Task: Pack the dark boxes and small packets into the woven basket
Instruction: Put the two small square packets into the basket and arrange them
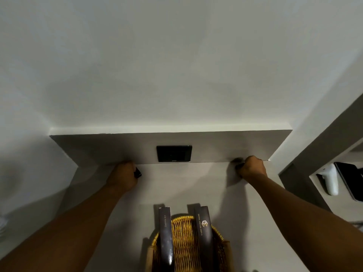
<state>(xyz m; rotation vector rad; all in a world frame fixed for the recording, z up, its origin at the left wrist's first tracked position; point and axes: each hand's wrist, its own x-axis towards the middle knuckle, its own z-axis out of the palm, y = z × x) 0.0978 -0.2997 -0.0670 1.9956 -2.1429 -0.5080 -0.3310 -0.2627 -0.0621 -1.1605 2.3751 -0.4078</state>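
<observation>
- Nearest the camera, at the bottom edge, a woven basket (pixel 182 244) of golden wicker sits on the pale tabletop (pixel 182 185).
- Two dark boxes stand on edge inside the woven basket, one at each side: the left box (pixel 166 236) carries small pale lettering, the right box (pixel 205 232) shows a gold hexagonal emblem and a line of text. Their far ends stick out past the basket rim, and bare weave shows between them.
- Both forearms reach away from the camera, passing either side of the basket without touching it.
- Farther on, the left hand (pixel 123 177) is clenched near the back of the tabletop around a small dark packet (pixel 137 172), of which only one end shows past the fingers.
- The right hand (pixel 252 167) is likewise curled closed at the back edge; something small and dark (pixel 238 166) shows at its fingers, too blurred to identify.
- Between the two hands, a black rectangular panel (pixel 174 153) is set in the grey upstand behind the tabletop.
- Off to the right, on a lower surface, lie a white handset-like object (pixel 332 179) and a dark flat device (pixel 349 179).
- Beyond it all rises a plain pale wall (pixel 176 65).
</observation>
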